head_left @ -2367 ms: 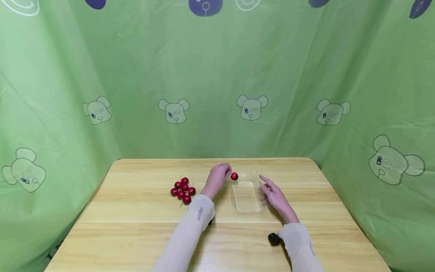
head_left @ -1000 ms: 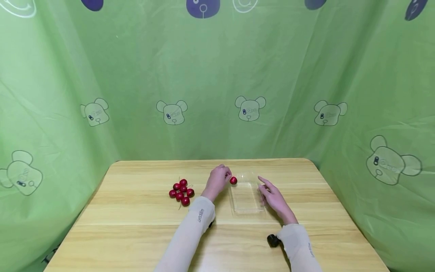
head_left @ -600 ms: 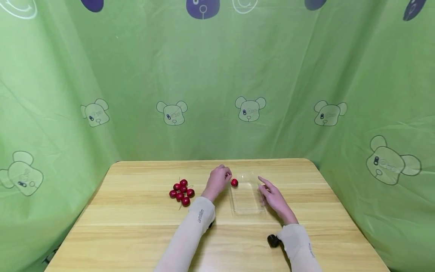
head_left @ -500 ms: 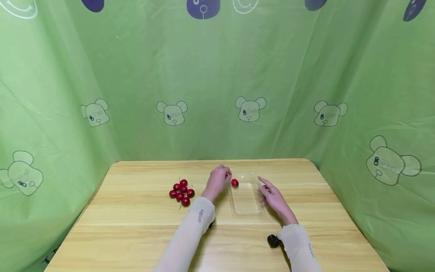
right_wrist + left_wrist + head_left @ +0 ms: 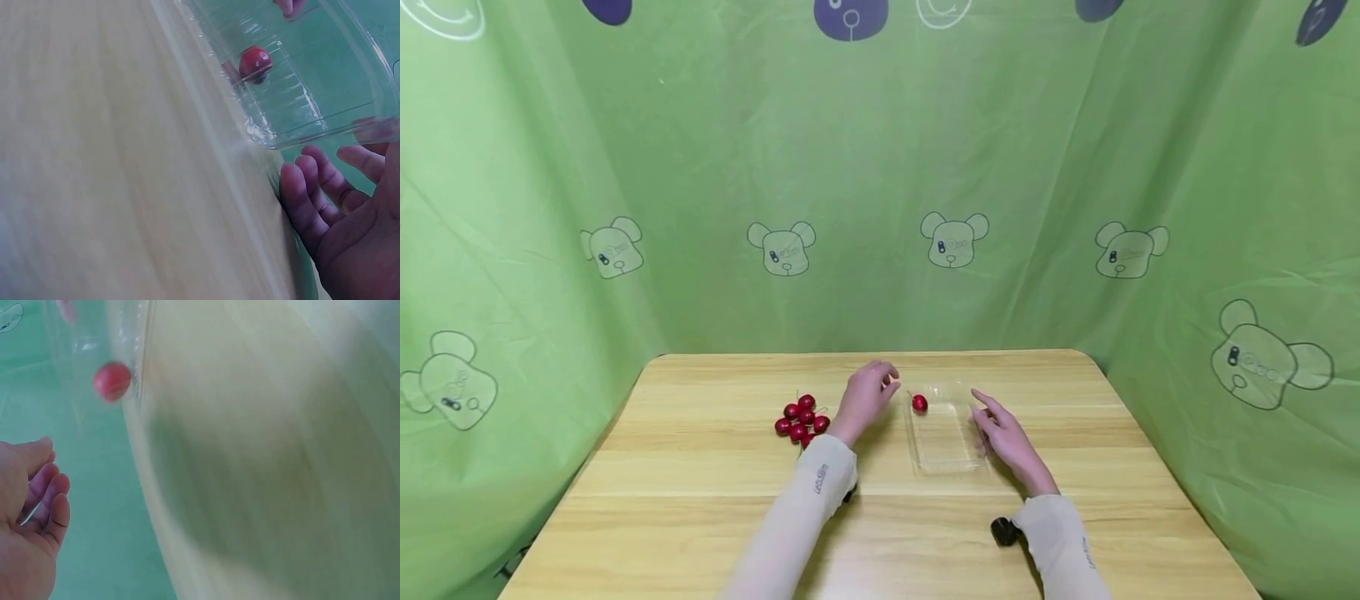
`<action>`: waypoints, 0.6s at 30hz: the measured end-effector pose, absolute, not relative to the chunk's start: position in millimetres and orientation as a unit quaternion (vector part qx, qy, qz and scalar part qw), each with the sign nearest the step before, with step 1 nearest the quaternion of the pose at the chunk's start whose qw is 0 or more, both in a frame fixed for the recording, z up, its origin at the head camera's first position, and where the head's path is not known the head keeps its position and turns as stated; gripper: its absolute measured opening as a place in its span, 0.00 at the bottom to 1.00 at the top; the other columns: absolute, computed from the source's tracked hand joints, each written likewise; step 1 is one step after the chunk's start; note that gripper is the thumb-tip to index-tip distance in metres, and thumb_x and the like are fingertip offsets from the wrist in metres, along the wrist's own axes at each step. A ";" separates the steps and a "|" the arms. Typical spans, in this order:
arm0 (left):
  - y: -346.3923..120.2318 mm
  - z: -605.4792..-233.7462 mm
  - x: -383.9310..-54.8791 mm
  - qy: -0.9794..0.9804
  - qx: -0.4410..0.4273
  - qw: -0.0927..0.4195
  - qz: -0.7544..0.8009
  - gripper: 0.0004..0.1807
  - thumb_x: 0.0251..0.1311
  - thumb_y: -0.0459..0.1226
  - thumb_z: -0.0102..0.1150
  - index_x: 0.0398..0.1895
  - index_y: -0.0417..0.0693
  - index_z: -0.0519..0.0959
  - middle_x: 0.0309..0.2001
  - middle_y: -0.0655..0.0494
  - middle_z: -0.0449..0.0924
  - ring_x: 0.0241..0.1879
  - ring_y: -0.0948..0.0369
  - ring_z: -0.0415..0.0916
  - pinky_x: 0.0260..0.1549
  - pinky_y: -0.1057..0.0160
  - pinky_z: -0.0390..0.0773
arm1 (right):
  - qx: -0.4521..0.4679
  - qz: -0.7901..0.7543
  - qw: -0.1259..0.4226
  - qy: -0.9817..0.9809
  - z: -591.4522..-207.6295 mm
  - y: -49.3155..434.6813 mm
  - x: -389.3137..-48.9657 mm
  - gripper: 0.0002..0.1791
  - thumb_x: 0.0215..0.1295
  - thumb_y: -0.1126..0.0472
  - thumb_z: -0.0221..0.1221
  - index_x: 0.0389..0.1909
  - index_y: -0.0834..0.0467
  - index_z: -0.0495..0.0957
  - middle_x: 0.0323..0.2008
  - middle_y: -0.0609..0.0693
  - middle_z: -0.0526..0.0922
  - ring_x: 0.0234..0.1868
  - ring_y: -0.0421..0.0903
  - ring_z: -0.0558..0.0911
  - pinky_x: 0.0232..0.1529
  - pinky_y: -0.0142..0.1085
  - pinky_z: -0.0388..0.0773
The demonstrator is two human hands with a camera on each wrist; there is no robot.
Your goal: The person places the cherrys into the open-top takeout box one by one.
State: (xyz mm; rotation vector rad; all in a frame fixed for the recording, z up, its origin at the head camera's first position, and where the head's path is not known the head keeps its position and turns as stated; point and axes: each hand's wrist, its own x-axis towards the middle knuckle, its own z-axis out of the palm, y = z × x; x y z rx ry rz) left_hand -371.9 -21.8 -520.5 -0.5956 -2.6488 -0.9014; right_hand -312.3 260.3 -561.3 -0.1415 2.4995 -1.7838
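A clear plastic container (image 5: 946, 468) lies on the table with one red cherry (image 5: 919, 403) inside its far left part; the cherry's stem points up. My left hand (image 5: 867, 398) hovers left of the container, holding nothing, its fingers loosely bent. In the left wrist view that hand (image 5: 31, 512) is apart from the blurred cherry (image 5: 112, 381). My right hand (image 5: 1009, 437) stays along the container's right side. The right wrist view shows this hand (image 5: 350, 219) with relaxed fingers by the container wall, one finger apparently against the plastic. A pile of cherries (image 5: 797, 432) sits left of my left hand.
The light wooden table (image 5: 700, 533) has its far edge near the green curtain (image 5: 865, 300), which also hangs at both sides. A black wrist camera (image 5: 1004, 531) hangs at my right sleeve. My left sleeve (image 5: 797, 508) partly covers the nearest cherry of the pile.
My left hand lowered the cherry into the container's far left part, let go of it, and moved left toward the pile. My right hand has stayed beside the container.
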 end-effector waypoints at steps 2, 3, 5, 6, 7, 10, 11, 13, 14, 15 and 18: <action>-33.0 -516.2 -370.6 -0.917 -0.207 0.144 -0.309 0.07 0.69 0.38 0.66 0.46 0.46 0.84 0.39 0.54 0.83 0.36 0.61 0.81 0.37 0.66 0.83 | -0.052 -0.579 0.034 0.813 -561.3 260.5 -313.1 0.31 0.84 0.51 0.45 0.82 0.53 0.54 0.52 0.68 0.74 0.28 0.48 0.78 0.30 0.38 0.83; -39.3 -513.9 -370.0 -0.918 -0.206 0.144 -0.308 0.08 0.69 0.37 0.66 0.47 0.46 0.84 0.39 0.53 0.84 0.37 0.60 0.81 0.38 0.65 0.83 | -0.054 -0.580 0.034 0.812 -561.3 260.8 -313.5 0.31 0.84 0.51 0.46 0.82 0.54 0.54 0.52 0.68 0.74 0.28 0.48 0.78 0.29 0.38 0.83; -53.3 -510.6 -369.9 -0.920 -0.203 0.145 -0.302 0.08 0.69 0.37 0.66 0.48 0.45 0.84 0.40 0.52 0.84 0.38 0.59 0.82 0.39 0.63 0.84 | -0.057 -0.580 0.033 0.812 -561.4 261.6 -314.3 0.32 0.84 0.51 0.46 0.82 0.54 0.53 0.51 0.68 0.75 0.28 0.47 0.78 0.29 0.38 0.83; -60.8 -509.5 -370.4 -0.922 -0.200 0.146 -0.299 0.09 0.69 0.37 0.66 0.48 0.45 0.84 0.40 0.51 0.84 0.38 0.58 0.83 0.40 0.61 0.84 | -0.059 -0.580 0.032 0.812 -561.5 262.2 -314.6 0.32 0.84 0.51 0.46 0.82 0.54 0.53 0.51 0.68 0.75 0.28 0.47 0.77 0.29 0.39 0.83; -68.8 -508.3 -370.9 -0.923 -0.196 0.147 -0.298 0.09 0.69 0.37 0.66 0.49 0.44 0.84 0.41 0.50 0.84 0.38 0.57 0.83 0.41 0.59 0.85 | -0.061 -0.578 0.033 0.813 -561.6 262.8 -314.9 0.32 0.84 0.51 0.45 0.82 0.54 0.53 0.51 0.68 0.75 0.28 0.46 0.77 0.29 0.38 0.83; -94.6 -507.3 -373.6 -0.925 -0.178 0.148 -0.300 0.10 0.69 0.36 0.65 0.50 0.42 0.83 0.40 0.48 0.85 0.38 0.54 0.83 0.42 0.55 0.85 | -0.059 -0.576 0.030 0.815 -562.2 263.8 -315.4 0.31 0.85 0.51 0.45 0.82 0.54 0.53 0.50 0.68 0.75 0.27 0.46 0.77 0.29 0.38 0.83; -103.5 -507.7 -374.5 -0.926 -0.171 0.148 -0.301 0.10 0.69 0.36 0.65 0.50 0.42 0.83 0.40 0.48 0.85 0.38 0.54 0.83 0.42 0.54 0.84 | -0.059 -0.576 0.030 0.815 -562.3 263.8 -315.3 0.31 0.85 0.51 0.45 0.82 0.54 0.53 0.50 0.68 0.75 0.27 0.45 0.77 0.29 0.38 0.83; -121.0 -508.6 -375.9 -0.930 -0.155 0.142 -0.302 0.11 0.70 0.35 0.64 0.52 0.42 0.83 0.41 0.48 0.85 0.39 0.53 0.83 0.44 0.52 0.84 | -0.058 -0.576 0.030 0.815 -562.7 263.7 -315.2 0.31 0.84 0.51 0.45 0.82 0.54 0.54 0.49 0.68 0.75 0.27 0.45 0.77 0.28 0.37 0.82; -129.5 -509.3 -376.5 -0.931 -0.148 0.139 -0.302 0.11 0.70 0.35 0.64 0.52 0.42 0.83 0.42 0.47 0.85 0.39 0.53 0.83 0.45 0.51 0.84 | -0.058 -0.577 0.031 0.814 -563.0 263.4 -315.1 0.31 0.84 0.51 0.46 0.82 0.54 0.54 0.49 0.68 0.75 0.27 0.45 0.77 0.28 0.37 0.82; -137.6 -510.3 -377.3 -0.934 -0.141 0.133 -0.301 0.12 0.70 0.34 0.63 0.53 0.41 0.82 0.43 0.47 0.85 0.40 0.53 0.82 0.46 0.50 0.84 | -0.057 -0.579 0.032 0.813 -563.2 263.0 -314.9 0.31 0.84 0.51 0.46 0.82 0.55 0.54 0.49 0.68 0.75 0.27 0.45 0.77 0.28 0.37 0.82; -158.4 -512.4 -377.7 -0.939 -0.125 0.104 -0.304 0.14 0.71 0.33 0.61 0.57 0.42 0.81 0.49 0.46 0.85 0.45 0.51 0.82 0.51 0.48 0.83 | -0.055 -0.582 0.034 0.811 -564.0 261.9 -314.3 0.32 0.84 0.51 0.46 0.82 0.54 0.54 0.49 0.68 0.75 0.27 0.45 0.77 0.28 0.37 0.82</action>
